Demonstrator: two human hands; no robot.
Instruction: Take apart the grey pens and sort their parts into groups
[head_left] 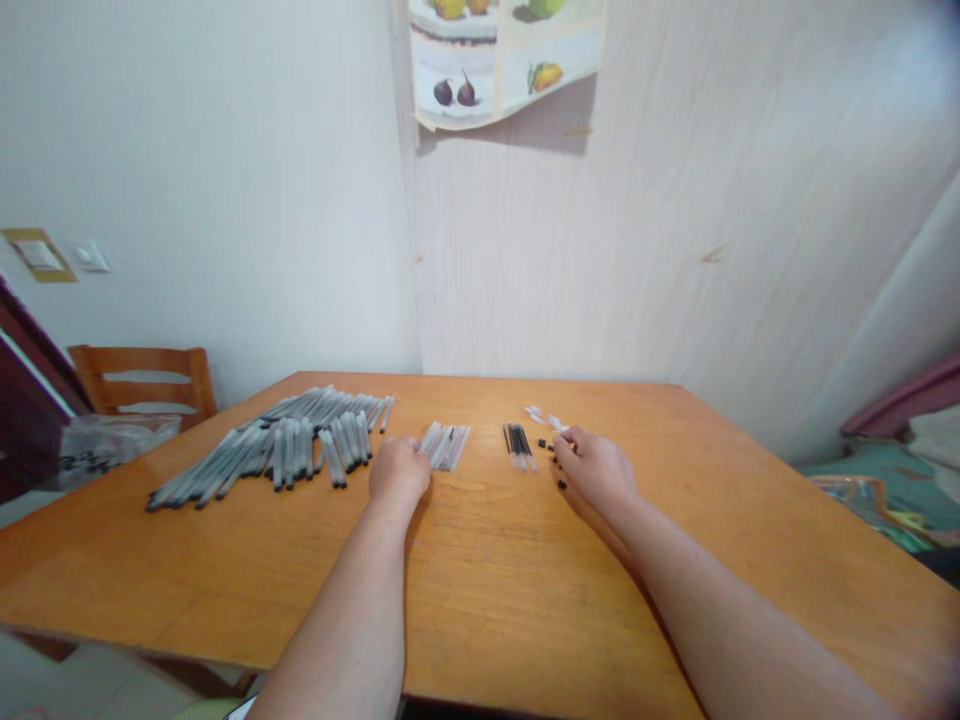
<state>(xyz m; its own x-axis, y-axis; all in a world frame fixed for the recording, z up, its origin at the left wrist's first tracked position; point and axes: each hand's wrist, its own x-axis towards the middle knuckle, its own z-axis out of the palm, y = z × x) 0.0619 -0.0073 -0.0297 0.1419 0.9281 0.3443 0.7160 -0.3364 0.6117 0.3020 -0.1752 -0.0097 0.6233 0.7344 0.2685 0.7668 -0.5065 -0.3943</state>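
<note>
My left hand [400,470] rests on the table, fingers curled in at the left edge of a row of clear pen barrels [450,448]. Whether it grips a barrel is hidden. Over on the right, my right hand [598,468] is closed in a pinch among small black plugs [562,484] and several small white pieces [546,416]; what sits between the fingertips is too small to tell. Between the hands lies a set of black ink refills [517,445] with pale tips, side by side.
A big pile of capped pens [300,440] with black ends covers the table's left part. The wooden table [480,600] meets the wall at the back. Behind its left edge stand a wooden chair [142,360] and a clear plastic bag [112,440]. A fruit poster [510,60] hangs above.
</note>
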